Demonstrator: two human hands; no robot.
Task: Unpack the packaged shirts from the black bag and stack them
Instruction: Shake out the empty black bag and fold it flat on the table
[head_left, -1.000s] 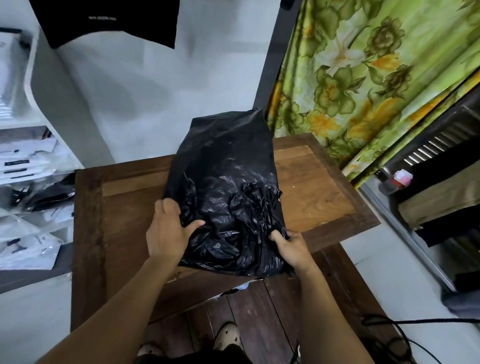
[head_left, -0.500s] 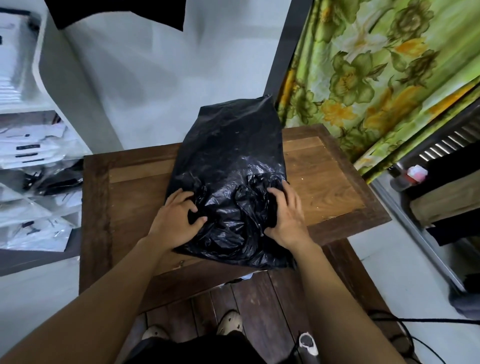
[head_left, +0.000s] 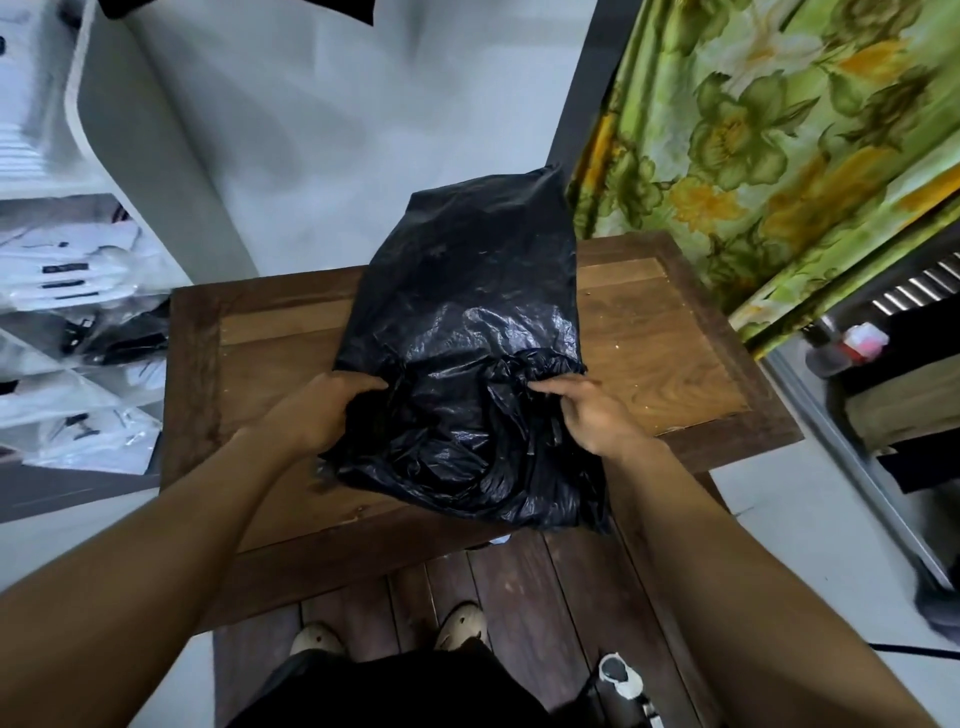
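A glossy, crinkled black plastic bag (head_left: 467, 312) is lying on the brown wooden table (head_left: 675, 353). The left hand (head_left: 317, 410) is gripping its bunched near end, the right hand (head_left: 592, 410) touching it, fingers nearly straight.

Left arm: bare, reached forward from the lower left.
Left hand (head_left: 322, 410): gripped the left edge of the black bag (head_left: 467, 291), thumb on top, fingers hidden.
Right arm: bare, reached forward from the lower right.
Right hand (head_left: 597, 415): back up, fingers nearly straight, tips touching the bag's crumpled plastic.
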